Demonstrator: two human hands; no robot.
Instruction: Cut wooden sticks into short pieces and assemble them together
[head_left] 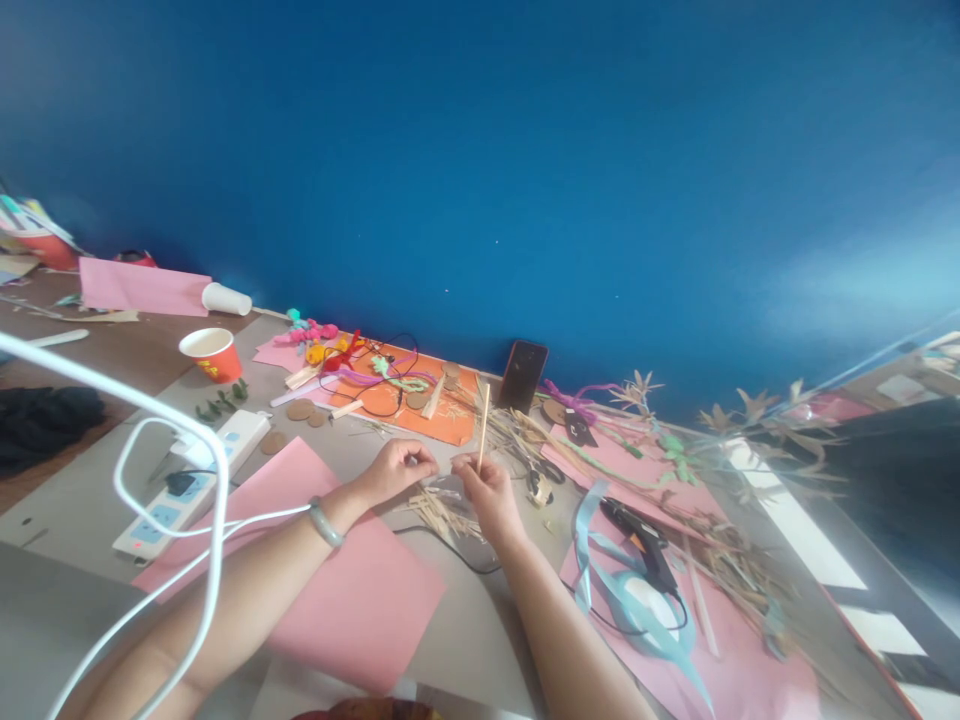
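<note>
My right hand (487, 495) pinches a thin pale stick (484, 425) near its lower end. The stick stands nearly upright, and I cannot tell whether it is wood or straw. My left hand (397, 468), with a bangle (325, 524) on its wrist, is a short gap to the left. Its thumb and fingertips are pressed together, and anything between them is too small to make out. Below both hands lies a loose heap of straw-coloured strips (442, 515). A large pink sheet (360, 610) spreads under my left forearm.
A white power strip (202, 490) and a looping white cable (217, 540) are at left, near a red paper cup (217, 358). A phone (523, 375) leans against the blue wall. On the right are a glue gun (645, 545), blue ribbon (652, 620) and dried stalks (735, 560).
</note>
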